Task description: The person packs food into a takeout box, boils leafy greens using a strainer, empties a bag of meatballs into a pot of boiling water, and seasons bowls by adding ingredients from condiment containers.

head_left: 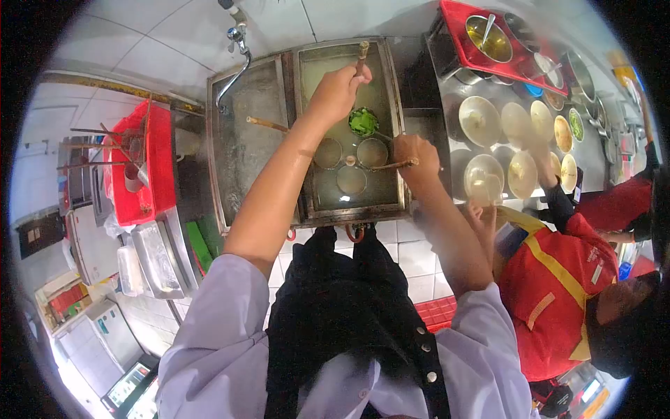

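My left hand [340, 91] is wrapped round an upright wooden handle [363, 56] at the back of the right water basin [400, 133]. On the right, my right hand [417, 159] is closed round a handle that leads to a round strainer with green leaves [363, 121]. Near my right hand, another wooden handle [395, 166] slants over the basin. Several round strainers, among them one at the left [327, 153] and one at the front [352, 180], sit in the cloudy water. One more wooden handle [267, 124] crosses the divider behind my left forearm.
A tap [239, 66] hangs over the left basin [241, 140]. Pale bowls [479, 120] cover the steel counter [593, 164] at right, where a co-worker in red [558, 279] reaches in. A red tray [450, 17] holds pots; a red bin [164, 164] stands at left.
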The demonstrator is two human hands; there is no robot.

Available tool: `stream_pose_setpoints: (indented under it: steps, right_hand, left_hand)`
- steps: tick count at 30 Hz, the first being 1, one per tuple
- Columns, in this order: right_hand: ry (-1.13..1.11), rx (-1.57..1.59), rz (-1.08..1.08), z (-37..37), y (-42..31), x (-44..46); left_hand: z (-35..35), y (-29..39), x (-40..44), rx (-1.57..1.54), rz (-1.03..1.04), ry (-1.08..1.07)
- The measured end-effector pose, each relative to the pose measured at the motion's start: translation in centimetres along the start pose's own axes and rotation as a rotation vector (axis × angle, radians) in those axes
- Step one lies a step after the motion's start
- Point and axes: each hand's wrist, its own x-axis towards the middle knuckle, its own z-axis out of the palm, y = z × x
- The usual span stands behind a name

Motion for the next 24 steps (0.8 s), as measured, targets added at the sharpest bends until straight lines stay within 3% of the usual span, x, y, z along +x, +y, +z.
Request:
stream_pose_setpoints:
  steps: [5,12,18,24]
  right_hand:
    - [0.017,0.005,0.031,-2.2,0.0,-0.3]
    - [-0.002,-0.003,0.009,4.4,-0.1,2.4]
    - [0.015,-0.008,0.022,-1.6,0.3,1.2]
    - [0.064,-0.046,0.000,-1.9,0.7,2.0]
  left_hand:
    - [-0.2,-0.8,-0.4,0.011,-0.024,0.011]
    - [-0.9,1.8,-1.6,0.095,-0.119,-0.013]
    - [-0.9,2.1,-2.2,0.093,-0.145,0.037]
    - [0.5,-1.1,-3.0,0.183,-0.140,0.147]
